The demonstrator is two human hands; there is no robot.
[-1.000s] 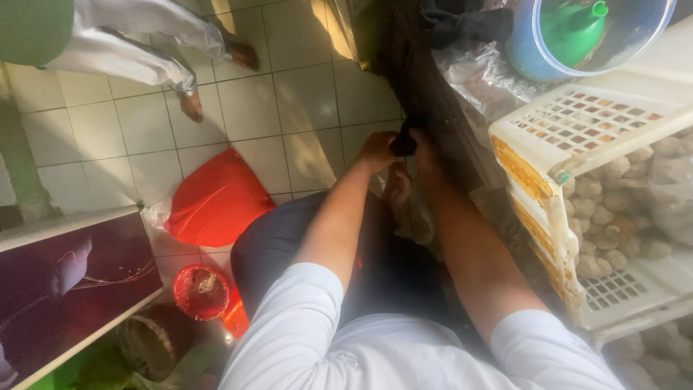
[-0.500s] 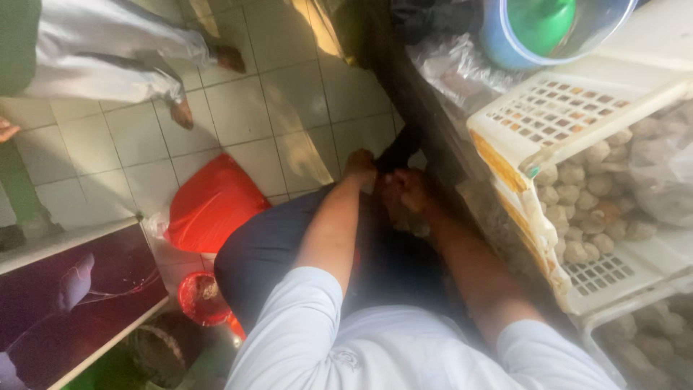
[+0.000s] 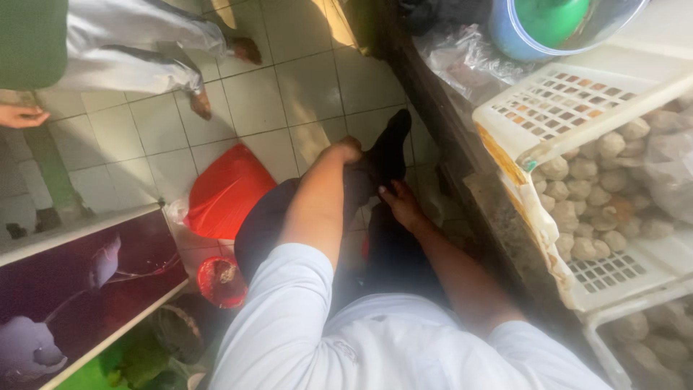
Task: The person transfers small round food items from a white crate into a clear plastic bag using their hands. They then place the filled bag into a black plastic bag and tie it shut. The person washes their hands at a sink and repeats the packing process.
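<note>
Both sets of fingers are closed on the black sock [image 3: 386,155] over my raised foot: my left hand [image 3: 345,153] grips its near cuff edge, my right hand [image 3: 399,201] pinches it from below. To do this well, I judge an even pull on both sides keeps the cuff from twisting. Left of my knee lies a red plastic bag [image 3: 225,191] on the tiled floor [image 3: 303,87]; right, a white crate [image 3: 577,108] holds pale round lumps.
</note>
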